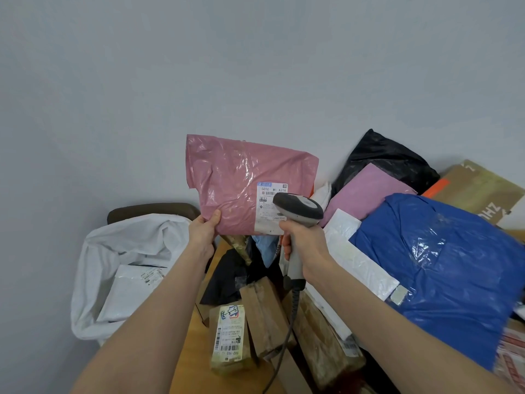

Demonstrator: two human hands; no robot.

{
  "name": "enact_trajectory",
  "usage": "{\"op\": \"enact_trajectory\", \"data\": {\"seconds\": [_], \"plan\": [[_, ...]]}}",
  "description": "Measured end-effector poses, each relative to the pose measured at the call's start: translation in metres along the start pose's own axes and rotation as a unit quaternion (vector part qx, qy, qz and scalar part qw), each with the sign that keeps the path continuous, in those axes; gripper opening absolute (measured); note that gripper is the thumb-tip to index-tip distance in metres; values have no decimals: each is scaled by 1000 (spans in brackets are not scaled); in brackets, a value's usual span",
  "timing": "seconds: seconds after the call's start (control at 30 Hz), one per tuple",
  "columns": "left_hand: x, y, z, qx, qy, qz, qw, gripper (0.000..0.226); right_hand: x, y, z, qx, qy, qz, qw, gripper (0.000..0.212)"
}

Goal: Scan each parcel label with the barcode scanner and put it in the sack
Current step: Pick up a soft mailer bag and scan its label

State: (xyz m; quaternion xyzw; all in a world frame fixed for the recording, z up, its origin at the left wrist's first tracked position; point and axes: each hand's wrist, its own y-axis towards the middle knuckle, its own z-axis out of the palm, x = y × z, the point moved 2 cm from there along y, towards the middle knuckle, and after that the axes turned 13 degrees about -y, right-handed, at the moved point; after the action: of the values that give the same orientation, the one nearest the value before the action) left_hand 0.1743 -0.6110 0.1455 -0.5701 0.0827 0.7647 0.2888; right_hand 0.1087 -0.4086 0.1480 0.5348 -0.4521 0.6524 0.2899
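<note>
left grip: pinches the raised pink parcel by its bottom left corner.
right grip: wrapped round the scanner, its head over the label.
sack: open, low left, beside the surface edge.

Fine print on the label illegible, its right part behind the scanner; blue parcel seemingly blurred at right.

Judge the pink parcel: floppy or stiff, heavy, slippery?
Probably light: the left hand holds the pink parcel up by one lower corner alone. Likely fairly firm inside, since it stands flat with no sag. Its glossy, wrinkled film looks slippery, so a pinch grip could creep.
</note>
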Motion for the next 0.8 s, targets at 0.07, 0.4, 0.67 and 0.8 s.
{"op": "enact_trajectory", "data": {"seconds": [0.07,0.4,0.67,0.8], "plan": [[0,0,0,-3,-1,-2,1000,40,1,-1,0,-3,-9,0,1000,17],[-5,-6,-4,-14,10,7,1000,42,1,-6,-3,-7,-37,4,999,16],[-11,-10,-9,-24,9,19,999,42,9,-17,-5,-6,-66,-7,998,17],[-12,-12,-9,-24,9,22,999,41,11,-20,-6,2,-69,-10,998,22]]}}
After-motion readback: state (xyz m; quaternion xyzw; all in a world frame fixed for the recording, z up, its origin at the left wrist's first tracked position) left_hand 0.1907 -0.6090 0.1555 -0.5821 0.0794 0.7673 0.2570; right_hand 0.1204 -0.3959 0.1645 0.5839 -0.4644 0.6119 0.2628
